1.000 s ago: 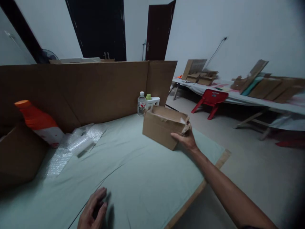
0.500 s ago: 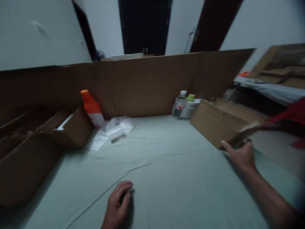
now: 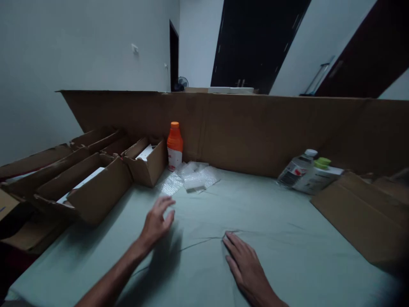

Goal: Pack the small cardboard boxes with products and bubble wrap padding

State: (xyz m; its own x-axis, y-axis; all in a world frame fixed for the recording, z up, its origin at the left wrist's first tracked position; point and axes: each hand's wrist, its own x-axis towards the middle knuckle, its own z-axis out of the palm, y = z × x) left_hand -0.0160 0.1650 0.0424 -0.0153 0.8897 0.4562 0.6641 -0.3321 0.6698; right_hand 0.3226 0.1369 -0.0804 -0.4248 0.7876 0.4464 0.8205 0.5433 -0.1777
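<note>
My left hand (image 3: pixel 159 219) hovers above the pale green cloth (image 3: pixel 204 281), fingers apart and nothing held. Beyond it lies a heap of clear bubble wrap (image 3: pixel 172 182) with a small whitish block (image 3: pixel 194 182) on it. An orange bottle (image 3: pixel 174 147) with a white label stands upright behind the wrap. My right hand (image 3: pixel 244 262) rests on the cloth near the middle, fingers stretched out beside a dark crease, with nothing in it.
Several open cardboard boxes (image 3: pixel 102 198) line the left side, some with white items inside. At the right are a clear water bottle (image 3: pixel 297 169), a white container with a green cap (image 3: pixel 319 177) and a cardboard box (image 3: pixel 361 217). A cardboard wall (image 3: pixel 243 132) closes the back.
My right hand has let go of the cardboard box at the right and come to the middle of the cloth. My left hand has risen and reached forward. The view has turned left.
</note>
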